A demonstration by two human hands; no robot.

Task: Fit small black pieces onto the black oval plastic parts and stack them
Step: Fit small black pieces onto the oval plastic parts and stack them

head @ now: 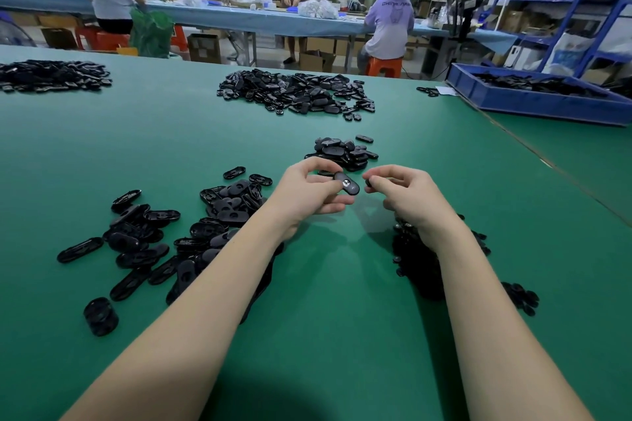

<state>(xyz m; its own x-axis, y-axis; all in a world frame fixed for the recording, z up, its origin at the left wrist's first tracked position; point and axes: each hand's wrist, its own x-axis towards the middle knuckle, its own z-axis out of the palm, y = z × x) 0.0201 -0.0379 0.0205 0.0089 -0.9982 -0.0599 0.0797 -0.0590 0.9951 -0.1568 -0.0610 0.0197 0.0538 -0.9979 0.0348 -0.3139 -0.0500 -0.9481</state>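
Observation:
My left hand (309, 193) grips a black oval plastic part (347, 184) above the green table, its hole facing up. Just to the right, my right hand (402, 191) pinches a small black piece (368, 182) between thumb and fingertips, a short gap from the oval's end. Loose oval parts (160, 239) lie in a spread heap under my left forearm. A pile of small black pieces (419, 267) sits under my right wrist. Behind my hands lies a small heap of oval parts (342, 152).
A larger heap of black parts (297, 94) lies farther back, another heap (51, 75) at the far left. A blue crate (533, 101) with parts stands at the right. People work at a long bench (239, 19) beyond the green table (325, 335).

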